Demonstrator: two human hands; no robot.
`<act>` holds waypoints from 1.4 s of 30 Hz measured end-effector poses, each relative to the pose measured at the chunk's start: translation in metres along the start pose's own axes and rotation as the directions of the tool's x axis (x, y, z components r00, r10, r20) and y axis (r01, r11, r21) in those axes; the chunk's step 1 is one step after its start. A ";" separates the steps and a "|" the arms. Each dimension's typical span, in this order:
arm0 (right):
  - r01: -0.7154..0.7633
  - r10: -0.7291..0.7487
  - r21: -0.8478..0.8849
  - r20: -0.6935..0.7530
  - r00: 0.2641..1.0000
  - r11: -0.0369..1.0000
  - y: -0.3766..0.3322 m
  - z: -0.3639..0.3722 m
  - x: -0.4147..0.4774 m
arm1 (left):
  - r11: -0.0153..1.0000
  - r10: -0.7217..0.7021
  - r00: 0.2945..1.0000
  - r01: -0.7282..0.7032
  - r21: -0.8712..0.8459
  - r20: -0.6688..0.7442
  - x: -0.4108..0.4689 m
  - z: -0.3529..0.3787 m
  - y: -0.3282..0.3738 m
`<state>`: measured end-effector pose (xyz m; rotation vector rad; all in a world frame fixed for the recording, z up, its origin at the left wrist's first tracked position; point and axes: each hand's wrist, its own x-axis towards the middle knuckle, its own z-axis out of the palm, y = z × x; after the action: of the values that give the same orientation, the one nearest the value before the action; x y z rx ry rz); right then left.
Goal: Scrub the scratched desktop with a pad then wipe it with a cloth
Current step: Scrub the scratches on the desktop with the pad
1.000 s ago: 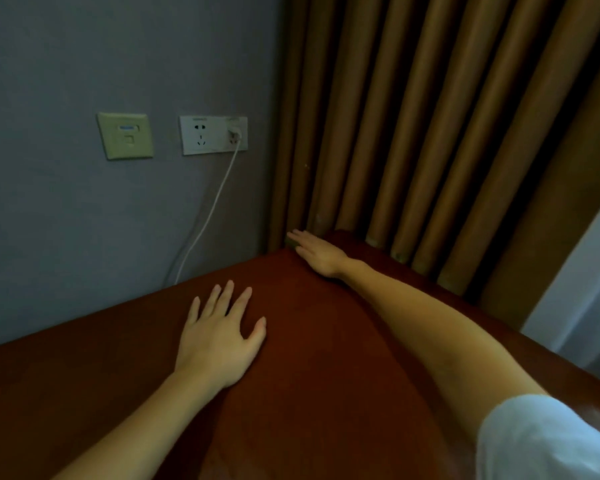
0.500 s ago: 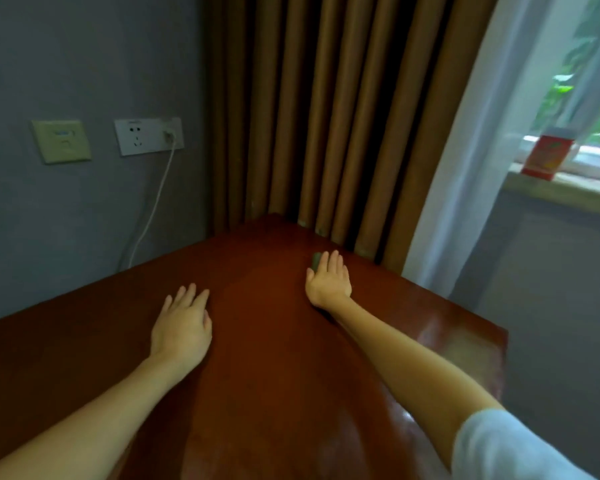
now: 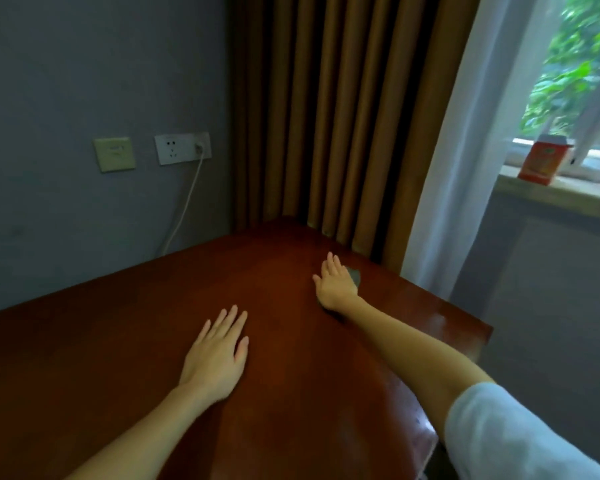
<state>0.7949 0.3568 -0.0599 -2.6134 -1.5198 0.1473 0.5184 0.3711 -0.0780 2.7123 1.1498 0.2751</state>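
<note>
The pad (image 3: 354, 276), a small grey-green scrap, lies on the tabletop (image 3: 146, 323) near its far right edge, close to the brown curtain (image 3: 326, 116). It is mostly hidden beneath the right hand (image 3: 335, 285), whose straight fingers press flat on it rather than curl round it. The left hand (image 3: 215, 358) rests palm down on the bare wood nearer the person, fingers straight and holding nothing. The pad looks thin, light and limp, so it would likely bunch or slip out if pushed by one corner. Pressing on its middle with flat palm and fingers seems the surest hold. The glossy tabletop may let it skate. No cloth is in view.
</note>
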 end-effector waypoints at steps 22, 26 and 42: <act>-0.420 0.452 0.214 -0.138 0.881 0.882 0.105 -0.009 -0.189 | 1.000 0.018 1.000 -0.018 -0.013 0.023 0.006 0.003 -0.006; -0.218 0.204 -0.027 -0.260 0.944 0.976 0.139 -0.023 -0.216 | 1.000 0.010 1.000 -0.010 -0.009 0.007 0.008 0.004 -0.006; -0.049 0.050 0.016 -0.042 0.998 0.999 -0.004 0.010 -0.030 | 0.997 -0.082 0.997 0.083 0.012 -0.004 0.049 -0.029 -0.071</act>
<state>0.7754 0.3330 -0.0682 -2.6263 -1.4357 0.1065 0.4963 0.4579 -0.0622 2.6676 1.2648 0.2611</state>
